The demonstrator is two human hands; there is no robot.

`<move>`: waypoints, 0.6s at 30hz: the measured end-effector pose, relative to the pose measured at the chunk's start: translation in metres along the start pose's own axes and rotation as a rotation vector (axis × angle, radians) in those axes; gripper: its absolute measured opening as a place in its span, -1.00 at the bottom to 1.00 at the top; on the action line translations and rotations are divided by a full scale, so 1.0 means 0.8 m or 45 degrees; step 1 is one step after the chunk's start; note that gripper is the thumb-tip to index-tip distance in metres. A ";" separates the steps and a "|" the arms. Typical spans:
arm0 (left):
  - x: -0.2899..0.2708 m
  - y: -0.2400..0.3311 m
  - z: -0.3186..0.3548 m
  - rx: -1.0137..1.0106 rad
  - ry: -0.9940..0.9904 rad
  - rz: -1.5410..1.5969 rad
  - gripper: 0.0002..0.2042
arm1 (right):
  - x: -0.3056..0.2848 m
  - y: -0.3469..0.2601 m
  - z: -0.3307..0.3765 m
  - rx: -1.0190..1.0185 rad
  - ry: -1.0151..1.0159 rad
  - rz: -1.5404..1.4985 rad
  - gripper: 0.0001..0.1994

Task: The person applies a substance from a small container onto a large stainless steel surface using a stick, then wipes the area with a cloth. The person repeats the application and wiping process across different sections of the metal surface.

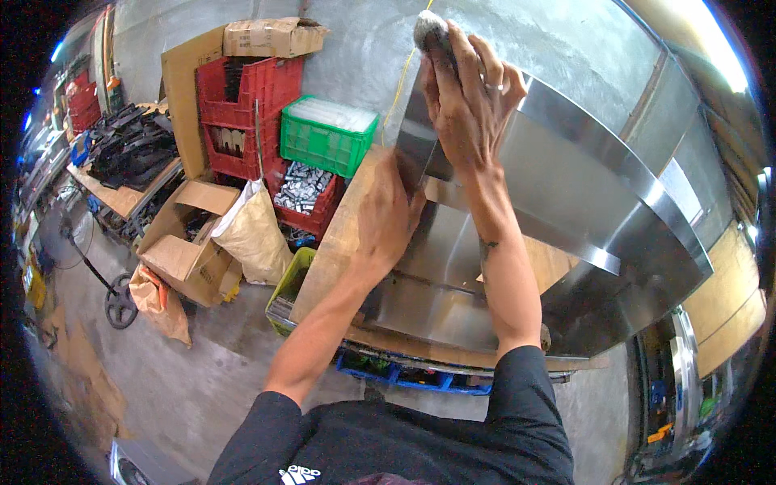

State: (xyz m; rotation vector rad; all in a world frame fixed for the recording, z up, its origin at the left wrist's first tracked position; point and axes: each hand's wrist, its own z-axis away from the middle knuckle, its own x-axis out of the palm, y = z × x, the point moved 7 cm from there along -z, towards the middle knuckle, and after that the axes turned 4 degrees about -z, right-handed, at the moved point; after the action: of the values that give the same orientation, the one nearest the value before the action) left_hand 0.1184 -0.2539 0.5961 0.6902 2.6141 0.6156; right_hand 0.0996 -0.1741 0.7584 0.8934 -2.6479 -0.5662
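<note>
Upper centre: grey pad (431, 29) pinched under right hand (467, 97) fingers on steel panel (582, 202); left hand (388, 214) flat, fingers together, bracing its edge.

I work in a metal workshop: red crates (250, 105) of metal parts upper left, cardboard boxes (190, 242) on concrete floor (202, 380), wooden workbench (339, 242) centre.
</note>
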 end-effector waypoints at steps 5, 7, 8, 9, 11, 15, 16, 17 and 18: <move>-0.006 -0.001 -0.004 -0.066 -0.119 0.024 -0.33 | -0.034 0.012 0.032 0.000 -0.009 -0.073 -0.73; -0.010 0.007 -0.002 -0.023 -0.124 0.011 -0.34 | -0.041 0.017 0.058 0.010 -0.078 -0.040 -0.72; -0.010 0.009 -0.002 -0.001 -0.126 0.004 -0.34 | -0.039 0.019 0.060 -0.012 -0.046 -0.044 -0.71; -0.009 0.007 -0.002 0.002 -0.101 0.021 -0.33 | -0.037 0.018 0.054 -0.016 -0.050 -0.058 -0.71; -0.003 0.000 -0.001 0.007 -0.049 0.054 -0.31 | -0.033 0.013 0.037 -0.022 -0.057 -0.088 -0.69; 0.006 -0.004 -0.001 -0.024 -0.069 0.033 -0.30 | -0.008 0.007 0.006 -0.053 -0.078 -0.058 -0.66; 0.006 -0.006 -0.002 -0.045 -0.077 0.050 -0.29 | -0.009 0.009 0.010 -0.052 -0.047 -0.064 -0.68; 0.007 -0.008 -0.002 -0.066 -0.084 0.068 -0.29 | -0.012 0.012 0.020 -0.048 -0.041 -0.075 -0.69; 0.002 -0.007 -0.003 -0.033 -0.056 0.057 -0.29 | -0.019 0.011 0.034 -0.037 -0.026 -0.095 -0.70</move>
State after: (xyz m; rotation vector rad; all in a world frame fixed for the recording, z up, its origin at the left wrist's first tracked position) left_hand 0.1139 -0.2582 0.5946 0.7476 2.5521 0.6388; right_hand 0.0964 -0.1506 0.7364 0.9863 -2.6269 -0.6333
